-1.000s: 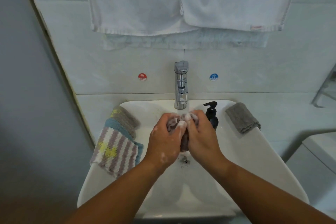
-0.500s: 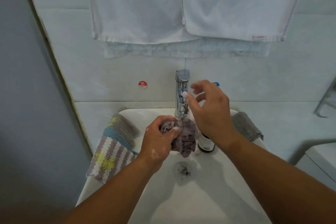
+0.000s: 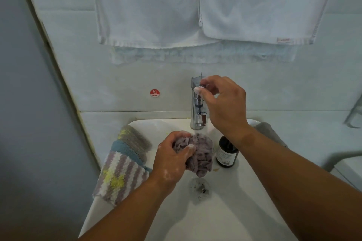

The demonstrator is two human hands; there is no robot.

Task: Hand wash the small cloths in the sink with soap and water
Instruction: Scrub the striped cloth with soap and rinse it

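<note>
Here, a crumpled mauve-grey fleecy cloth (image 3: 197, 154) is held over the white ceramic sink (image 3: 235, 217), just under the spout of the chrome pillar tap (image 3: 197, 121).

It is gripped at its upper edge by the sudsy left hand (image 3: 170, 162), fingers curled round a bunched fold, while the rest hangs limp above the drain (image 3: 199, 189). The tap's top is pinched between the curled thumb and forefinger of the right hand (image 3: 225, 103). Wet with suds, the cloth is judged soft, light and slippery, so a full fistful is preferred to a corner. A dark glass soap bottle (image 3: 227, 155) stands just beside it; striped knitted cloths (image 3: 121, 174) are draped on the left rim and a grey folded cloth (image 3: 271, 133) on the right.
</note>
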